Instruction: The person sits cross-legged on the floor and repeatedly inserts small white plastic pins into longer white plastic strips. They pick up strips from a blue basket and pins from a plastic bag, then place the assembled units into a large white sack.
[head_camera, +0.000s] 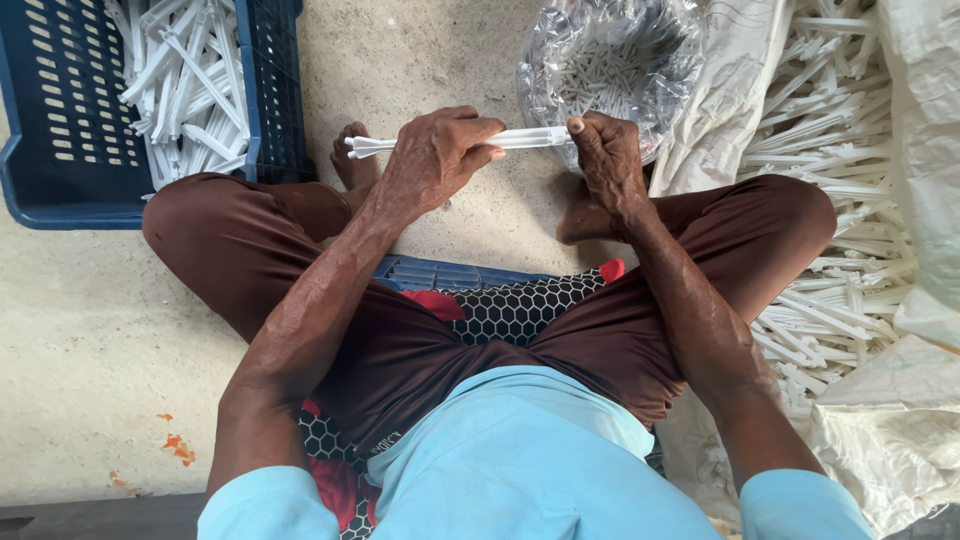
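Hands: left hand (432, 158) closed over a long white plastic strip (520, 138), right hand (607, 160) pinching the same strip near its other end, thumb on top; strip held level at upper centre of the frame, above the bare feet.
Progress: apparently midway through a long run of handling like pieces, one at a time.
Done, by the look of it: white pieces stacked in the blue crate (60, 190) at upper left, only part filled; more small white pieces in the clear plastic bag (610, 55) at top centre.
Left: large loose heap of white pieces (840, 260) along the right edge, lying on and among pale woven sacks (900, 420); much of the pile untouched, so plenty remaining.
Seat: low blue crate (440, 272) with a patterned black-and-red cushion (510, 310), centre of the frame, legs crossed over it.
Surface: bare concrete floor (90, 350), pale and rough, orange paint flecks at lower left.
Room: nothing beyond the floor visible; soft, even light.
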